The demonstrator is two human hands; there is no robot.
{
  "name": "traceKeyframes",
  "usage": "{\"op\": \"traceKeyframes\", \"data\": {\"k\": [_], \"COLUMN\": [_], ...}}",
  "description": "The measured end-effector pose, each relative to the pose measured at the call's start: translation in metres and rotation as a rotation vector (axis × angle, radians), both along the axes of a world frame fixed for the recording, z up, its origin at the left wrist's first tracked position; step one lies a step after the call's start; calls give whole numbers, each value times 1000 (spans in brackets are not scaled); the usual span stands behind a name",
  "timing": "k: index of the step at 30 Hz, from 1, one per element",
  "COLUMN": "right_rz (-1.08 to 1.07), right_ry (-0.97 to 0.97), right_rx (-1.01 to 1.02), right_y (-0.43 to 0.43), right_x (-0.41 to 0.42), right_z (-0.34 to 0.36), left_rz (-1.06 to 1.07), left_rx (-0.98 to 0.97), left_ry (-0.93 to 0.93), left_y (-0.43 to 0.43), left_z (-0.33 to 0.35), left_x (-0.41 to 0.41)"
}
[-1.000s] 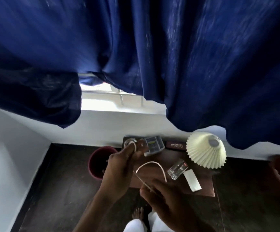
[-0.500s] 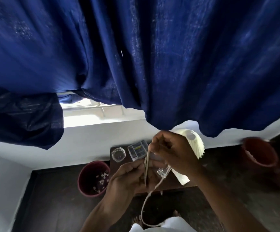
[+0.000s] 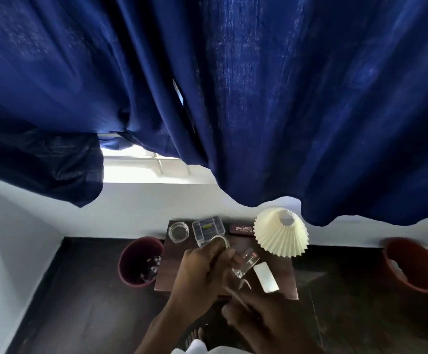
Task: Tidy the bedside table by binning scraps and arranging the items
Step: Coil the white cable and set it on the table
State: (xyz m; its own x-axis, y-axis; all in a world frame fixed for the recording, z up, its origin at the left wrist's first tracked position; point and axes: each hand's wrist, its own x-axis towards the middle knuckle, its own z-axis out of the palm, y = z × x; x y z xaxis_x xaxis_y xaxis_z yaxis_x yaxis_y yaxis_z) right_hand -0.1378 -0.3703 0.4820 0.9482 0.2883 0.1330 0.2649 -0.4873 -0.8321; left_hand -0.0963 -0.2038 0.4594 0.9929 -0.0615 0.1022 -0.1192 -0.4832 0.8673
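Note:
Over the small dark bedside table [image 3: 288, 284], my left hand [image 3: 202, 274] grips a coiled white cable [image 3: 223, 241], with a loop showing above the fingers. My right hand [image 3: 264, 325], low and nearer to me, pinches the cable's free end, which runs taut between the two hands. On the table lie a clear glass tumbler on its side [image 3: 246, 263], a white rectangular block [image 3: 266, 277], a clear compartment box [image 3: 207, 229], a round glass dish [image 3: 178, 232], a dark glasses case [image 3: 241, 229] and a pleated cream lampshade [image 3: 282, 236].
A maroon bin [image 3: 138, 261] holding scraps stands on the dark floor left of the table. A terracotta pot [image 3: 412, 267] sits at the right. A blue curtain [image 3: 233, 98] hangs overhead against the white wall and window.
My right hand has dropped from above the table towards me, pulling the cable end down. My left hand stays over the table with the coil. The view has tilted slightly.

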Motion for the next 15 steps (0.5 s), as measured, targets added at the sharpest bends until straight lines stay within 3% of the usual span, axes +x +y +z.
{"op": "traceKeyframes", "data": {"k": [3, 7, 9, 15], "right_rz": [158, 138, 125, 227], "right_ry": [64, 11, 95, 486], "right_rx": [-156, -29, 57, 323], "right_y": [-42, -72, -78, -66], "right_x": [18, 57, 73, 83], "right_z": [25, 43, 33, -32], "left_rz": [-41, -50, -7, 80], "left_rx": [-14, -564, -712, -805], "left_ry": [11, 300, 376, 347], "left_y": [-34, -76, -87, -87], "left_z": [2, 14, 19, 30], "left_x": [-17, -36, -42, -50]}}
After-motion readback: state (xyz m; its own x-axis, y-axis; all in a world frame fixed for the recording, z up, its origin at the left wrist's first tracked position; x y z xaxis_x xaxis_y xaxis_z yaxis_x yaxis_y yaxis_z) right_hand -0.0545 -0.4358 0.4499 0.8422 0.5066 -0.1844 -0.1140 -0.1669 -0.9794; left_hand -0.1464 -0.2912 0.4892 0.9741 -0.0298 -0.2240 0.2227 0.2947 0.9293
